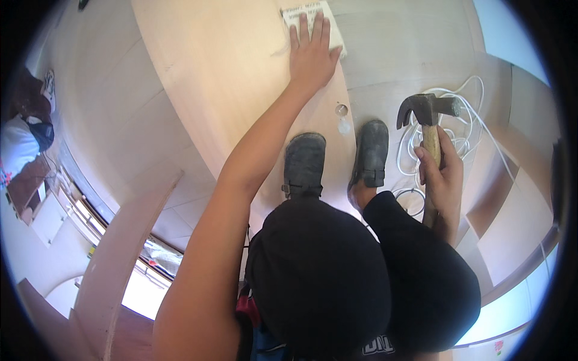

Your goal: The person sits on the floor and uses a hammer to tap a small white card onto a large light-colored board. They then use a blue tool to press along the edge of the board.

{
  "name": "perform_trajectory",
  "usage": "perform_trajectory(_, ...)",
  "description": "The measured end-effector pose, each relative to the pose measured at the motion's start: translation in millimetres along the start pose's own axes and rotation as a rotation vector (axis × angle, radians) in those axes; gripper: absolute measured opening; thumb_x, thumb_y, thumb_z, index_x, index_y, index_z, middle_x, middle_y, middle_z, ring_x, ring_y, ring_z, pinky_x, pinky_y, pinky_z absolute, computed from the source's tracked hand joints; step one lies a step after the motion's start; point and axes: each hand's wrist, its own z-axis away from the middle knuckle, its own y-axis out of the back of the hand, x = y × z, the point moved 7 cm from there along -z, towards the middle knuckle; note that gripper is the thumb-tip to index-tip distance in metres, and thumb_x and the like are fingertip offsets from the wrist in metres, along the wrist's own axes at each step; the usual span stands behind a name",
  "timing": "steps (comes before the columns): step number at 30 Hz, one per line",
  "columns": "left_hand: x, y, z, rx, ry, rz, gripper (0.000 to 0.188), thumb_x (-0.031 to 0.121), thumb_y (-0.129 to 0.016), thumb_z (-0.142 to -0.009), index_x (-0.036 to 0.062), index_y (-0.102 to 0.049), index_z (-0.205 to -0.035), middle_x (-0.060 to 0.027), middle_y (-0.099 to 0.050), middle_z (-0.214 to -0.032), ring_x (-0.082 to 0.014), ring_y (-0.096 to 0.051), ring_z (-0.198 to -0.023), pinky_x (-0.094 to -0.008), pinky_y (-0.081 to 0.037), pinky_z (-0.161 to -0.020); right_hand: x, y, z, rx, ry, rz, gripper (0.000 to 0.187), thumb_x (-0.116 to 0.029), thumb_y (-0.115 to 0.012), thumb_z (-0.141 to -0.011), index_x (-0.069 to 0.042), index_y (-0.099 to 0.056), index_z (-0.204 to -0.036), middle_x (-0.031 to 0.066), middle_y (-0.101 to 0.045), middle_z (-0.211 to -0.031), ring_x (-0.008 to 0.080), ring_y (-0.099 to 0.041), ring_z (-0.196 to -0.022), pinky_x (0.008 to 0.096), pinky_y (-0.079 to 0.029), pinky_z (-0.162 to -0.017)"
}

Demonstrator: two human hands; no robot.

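My left hand [313, 60] lies flat, fingers stretched out, on a small pale rectangular piece with print on it [335, 30]. That piece sits at the far right edge of a long light wooden board [223, 66], which has a round hole [341, 110] near its right edge. In my right hand [444, 174] is a claw hammer [431, 135], gripped by its wooden handle. Its dark head is up, with the claw turned left. The hammer is held apart from the board, above a coil of white cable.
A loose white cable [475, 111] lies coiled on the tiled floor to the right. My left shoe [305, 159] is on the board, my right shoe [373, 150] beside its edge. Panels [120, 259] stand at the lower left. Another person [24, 141] is at the far left.
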Motion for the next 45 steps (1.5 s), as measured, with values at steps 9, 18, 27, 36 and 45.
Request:
perform_trajectory(9, 39.2, 0.8, 99.8, -0.336, -0.264, 0.149, 0.084, 0.044, -0.065, -0.106, 0.0057, -0.033, -0.174, -0.0132, -0.031, -0.181, -0.0394, -0.026, -0.168, -0.0596, -0.024, -0.134, 4.0, 10.6, -2.4, 0.005, -0.047, -0.017, 0.059, -0.012, -0.078, -0.102, 0.003, -0.058, -0.155, 0.0007, -0.064, -0.084, 0.0066, -0.054, -0.064, 0.025, -0.044, -0.056)
perform_trajectory(18, 8.3, 4.0, 45.8, -0.309, -0.349, 0.026, 0.062, 0.027, -0.055, -0.111, 0.0106, -0.044, -0.169, -0.0099, -0.05, -0.172, -0.0337, -0.04, -0.162, -0.0577, -0.029, -0.133, -3.2, 14.6, -5.6, -0.023, -0.017, 0.028, 0.058, -0.013, -0.079, -0.102, 0.004, -0.059, -0.154, 0.0007, -0.064, -0.082, 0.0068, -0.055, -0.062, 0.0258, -0.043, -0.054)
perform_trajectory(27, 16.3, 6.5, 74.5, -0.269, -0.34, -0.078, 0.058, 0.023, -0.055, -0.109, 0.0058, -0.05, -0.164, -0.0161, -0.052, -0.168, -0.0385, -0.042, -0.16, -0.0602, -0.032, -0.131, -4.8, 0.6, -14.8, -0.066, 0.012, 0.019, 0.059, -0.01, -0.078, -0.102, 0.004, -0.058, -0.155, -0.0002, -0.062, -0.078, 0.007, -0.055, -0.06, 0.0265, -0.043, -0.053)
perform_trajectory(36, -101.0, 55.6, -90.2, 0.091, -0.003, -0.161, 0.058, 0.023, -0.06, -0.109, -0.0004, -0.05, -0.16, -0.0188, -0.05, -0.168, -0.0472, -0.046, -0.154, -0.0599, -0.039, -0.123, -8.5, -12.2, -31.4, -0.145, -0.009, -0.035, 0.058, -0.01, -0.078, -0.102, 0.004, -0.059, -0.154, -0.0005, -0.06, -0.074, 0.0068, -0.054, -0.057, 0.0266, -0.043, -0.052)
perform_trajectory(45, -32.0, 28.2, -72.9, -0.104, -0.155, -0.093, 0.057, 0.031, -0.051, -0.114, 0.011, -0.048, -0.167, -0.0077, -0.041, -0.178, -0.0372, -0.033, -0.165, -0.0569, -0.032, -0.132, -8.0, -3.0, -55.9, -0.137, -0.03, -0.008, 0.054, -0.01, -0.075, -0.104, 0.004, -0.059, -0.154, 0.0008, -0.062, -0.074, 0.0072, -0.057, -0.056, 0.0266, -0.045, -0.049)
